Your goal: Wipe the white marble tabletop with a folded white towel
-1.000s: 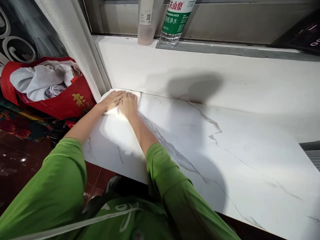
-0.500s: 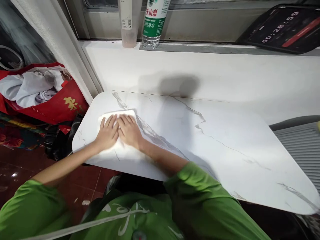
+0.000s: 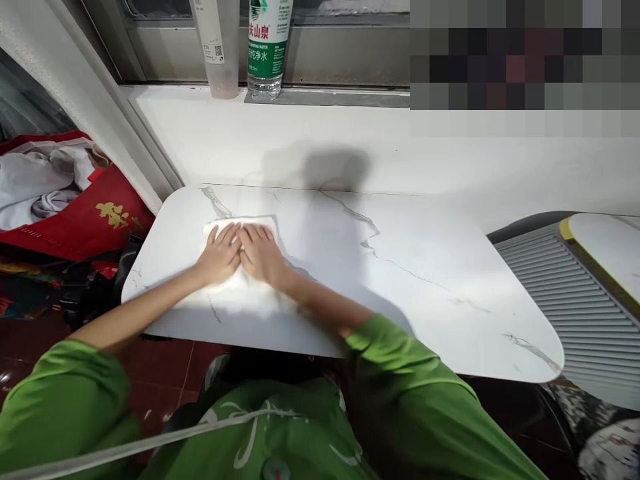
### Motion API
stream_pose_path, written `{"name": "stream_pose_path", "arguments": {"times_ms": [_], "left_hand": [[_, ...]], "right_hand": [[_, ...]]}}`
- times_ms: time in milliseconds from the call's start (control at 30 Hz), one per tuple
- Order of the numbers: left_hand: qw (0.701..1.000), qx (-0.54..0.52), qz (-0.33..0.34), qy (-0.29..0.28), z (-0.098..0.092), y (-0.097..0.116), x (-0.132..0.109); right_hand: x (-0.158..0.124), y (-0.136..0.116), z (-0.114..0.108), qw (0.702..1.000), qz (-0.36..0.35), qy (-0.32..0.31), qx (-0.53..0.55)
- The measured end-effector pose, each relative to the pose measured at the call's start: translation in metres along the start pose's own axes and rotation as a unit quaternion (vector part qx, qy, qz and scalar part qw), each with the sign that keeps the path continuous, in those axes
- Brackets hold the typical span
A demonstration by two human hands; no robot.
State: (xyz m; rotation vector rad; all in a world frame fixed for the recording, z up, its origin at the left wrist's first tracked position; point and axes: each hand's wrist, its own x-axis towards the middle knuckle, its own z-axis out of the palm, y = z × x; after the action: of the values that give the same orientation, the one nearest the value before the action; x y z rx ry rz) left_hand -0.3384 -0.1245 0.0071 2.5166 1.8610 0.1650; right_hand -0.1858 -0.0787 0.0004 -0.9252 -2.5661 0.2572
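Both palms press down on a white cloth [image 3: 250, 285], which looks folded and lies flat on the white marble-patterned tabletop [image 3: 430, 320], toward its left end. My left hand [image 3: 220, 255] covers the cloth's left part, fingers straight and pointing away from me. Beside it my right hand [image 3: 261, 253] lies on the right part, its fingers also stretched out. The fingertips of the two hands meet near the middle of the cloth. Neither hand is wrapped around anything. The cloth's far edge and near part show around the hands.
A clear plastic cup [image 3: 220, 77] and a water bottle [image 3: 266, 67] stand on the ledge behind the table. A red bag [image 3: 100, 213] stuffed with white fabric sits at the left. On the right is a grey ribbed surface [image 3: 565, 287]. Pixelation hides the upper right corner.
Both hands and the cloth have slid right along the tabletop, away from its left edge. The camera has turned right, bringing more of the grey ribbed surface into view.
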Motion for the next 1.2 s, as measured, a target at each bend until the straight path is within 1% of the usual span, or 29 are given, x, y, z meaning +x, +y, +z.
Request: {"name": "stream_pose_path", "arguments": {"times_ms": [100, 167, 233, 300, 333, 400, 500, 600, 700, 733, 800, 867, 933, 967, 1033, 1100, 1167, 1200], "left_hand": [[1.000, 0.006, -0.006, -0.029, -0.001, -0.015, 0.061], [1.000, 0.002, -0.010, -0.029, -0.002, -0.017, 0.095], [1.000, -0.002, -0.013, -0.019, -0.002, -0.014, 0.117], [1.000, -0.003, -0.018, -0.014, -0.001, -0.008, 0.126], [1.000, -0.004, -0.022, -0.013, 0.000, -0.003, 0.126], [1.000, -0.003, -0.028, -0.011, 0.003, 0.008, 0.118], [1.000, -0.003, -0.029, -0.003, 0.007, 0.035, 0.091], [1.000, -0.002, -0.017, 0.005, 0.011, 0.073, 0.049], [1.000, 0.015, 0.018, 0.010, 0.013, 0.111, 0.005], [0.999, 0.015, 0.041, 0.013, 0.014, 0.121, -0.008], [0.997, 0.013, 0.077, 0.019, 0.014, 0.138, -0.026], [0.995, 0.008, 0.097, 0.021, 0.015, 0.146, -0.032], [0.994, -0.001, 0.108, 0.017, 0.016, 0.147, -0.026], [0.994, -0.009, 0.111, 0.015, 0.017, 0.144, -0.019], [0.993, -0.028, 0.116, 0.017, 0.020, 0.132, 0.002], [0.991, -0.047, 0.119, 0.025, 0.021, 0.116, 0.031], [0.990, -0.062, 0.123, 0.031, 0.022, 0.098, 0.067], [0.989, -0.068, 0.126, 0.028, 0.021, 0.091, 0.086]], "right_hand": [[0.037, 0.037, 0.000, 0.999, 0.041, 0.014, -0.020], [0.053, 0.059, -0.001, 0.997, 0.067, 0.019, -0.031], [0.059, 0.076, -0.002, 0.995, 0.091, 0.023, -0.035], [0.057, 0.087, -0.002, 0.993, 0.104, 0.033, -0.033], [0.053, 0.090, -0.002, 0.993, 0.103, 0.039, -0.030], [0.039, 0.091, -0.001, 0.994, 0.092, 0.051, -0.022], [0.004, 0.084, -0.006, 0.997, 0.064, 0.050, -0.015], [-0.048, 0.065, -0.018, 0.999, 0.040, 0.032, -0.020], [-0.104, 0.040, -0.032, 0.999, 0.024, 0.012, -0.019], [-0.120, 0.032, -0.036, 1.000, 0.023, 0.009, -0.020], [-0.146, 0.019, -0.043, 0.999, 0.032, 0.008, -0.025], [-0.159, 0.012, -0.047, 0.999, 0.045, 0.002, -0.028], [-0.159, 0.012, -0.048, 0.998, 0.063, 0.003, -0.028], [-0.154, 0.015, -0.047, 0.997, 0.073, 0.009, -0.026], [-0.136, 0.026, -0.043, 0.995, 0.094, 0.026, -0.020], [-0.111, 0.044, -0.039, 0.992, 0.119, 0.042, -0.015], [-0.081, 0.066, -0.036, 0.987, 0.146, 0.058, -0.014], [-0.066, 0.079, -0.035, 0.987, 0.148, 0.066, -0.013]]}}
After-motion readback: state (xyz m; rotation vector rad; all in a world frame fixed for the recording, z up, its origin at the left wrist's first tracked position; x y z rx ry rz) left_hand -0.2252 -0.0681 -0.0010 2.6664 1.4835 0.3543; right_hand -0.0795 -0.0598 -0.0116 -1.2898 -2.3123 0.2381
